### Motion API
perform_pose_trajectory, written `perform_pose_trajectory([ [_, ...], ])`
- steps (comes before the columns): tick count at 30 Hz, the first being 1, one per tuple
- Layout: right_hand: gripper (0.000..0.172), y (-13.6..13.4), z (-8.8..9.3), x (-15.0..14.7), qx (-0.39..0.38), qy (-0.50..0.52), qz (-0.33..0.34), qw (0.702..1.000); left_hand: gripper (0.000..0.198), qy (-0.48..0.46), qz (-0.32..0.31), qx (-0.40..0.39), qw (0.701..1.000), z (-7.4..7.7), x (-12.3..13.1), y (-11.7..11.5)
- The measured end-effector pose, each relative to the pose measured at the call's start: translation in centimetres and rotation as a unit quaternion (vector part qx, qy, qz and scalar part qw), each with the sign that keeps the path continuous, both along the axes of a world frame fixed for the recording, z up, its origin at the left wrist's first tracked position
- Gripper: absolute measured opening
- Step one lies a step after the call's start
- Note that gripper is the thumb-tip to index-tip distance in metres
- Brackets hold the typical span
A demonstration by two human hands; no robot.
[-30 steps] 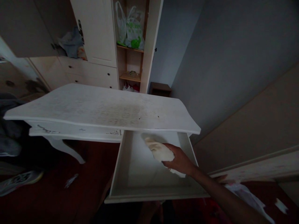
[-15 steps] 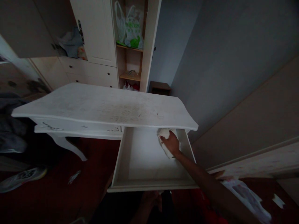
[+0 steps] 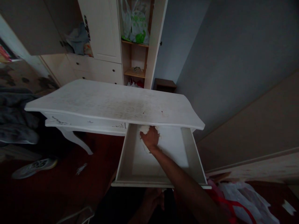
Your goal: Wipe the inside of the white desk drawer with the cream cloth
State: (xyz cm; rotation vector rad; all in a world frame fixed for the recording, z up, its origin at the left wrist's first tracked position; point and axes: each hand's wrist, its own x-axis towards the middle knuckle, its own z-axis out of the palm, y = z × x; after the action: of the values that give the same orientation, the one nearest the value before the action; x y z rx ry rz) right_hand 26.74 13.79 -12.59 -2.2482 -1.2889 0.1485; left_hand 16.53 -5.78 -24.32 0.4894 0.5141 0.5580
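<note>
A white table point(image 3: 98, 101) has its right drawer point(image 3: 161, 182) pulled out. My right hand point(image 3: 150, 138) reaches deep into the drawer, near its back left, under the tabletop's edge. Its fingers are closed on a crumpled white cloth point(image 3: 144, 129) pressed against the drawer's bottom. My left hand point(image 3: 151, 199) sits low in the dark just below the drawer's front rail; its fingers are too dim to read.
A cream wardrobe point(image 3: 102, 34) with plastic bags point(image 3: 136, 25) on its open shelves stands behind the table. A shoe point(image 3: 35, 168) lies on the dark red floor at left, with scraps of paper nearby. White plastic bags point(image 3: 243, 196) lie at lower right beside a leaning board point(image 3: 257, 124).
My right hand with the cloth swept from the drawer's middle right to its back right corner, then across to the back left. The camera view shifted slightly.
</note>
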Motion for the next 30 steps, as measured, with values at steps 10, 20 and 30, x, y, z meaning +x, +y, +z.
perform_pose_trajectory([
  [10,0.062,3.4,0.2,-1.6,-0.026,-0.029,0.293,0.955,0.051,0.026,0.003,-0.017,1.0,0.5,0.0,0.0],
  [20,0.056,-0.6,1.1,-1.1,-0.079,-0.109,0.472,0.871,0.053,0.027,0.004,0.007,1.0,0.1,-0.1,0.0],
  [30,0.049,-5.9,1.6,-3.8,-0.165,-0.056,0.555,0.813,0.055,0.039,0.002,0.004,0.999,0.4,-0.1,0.0],
])
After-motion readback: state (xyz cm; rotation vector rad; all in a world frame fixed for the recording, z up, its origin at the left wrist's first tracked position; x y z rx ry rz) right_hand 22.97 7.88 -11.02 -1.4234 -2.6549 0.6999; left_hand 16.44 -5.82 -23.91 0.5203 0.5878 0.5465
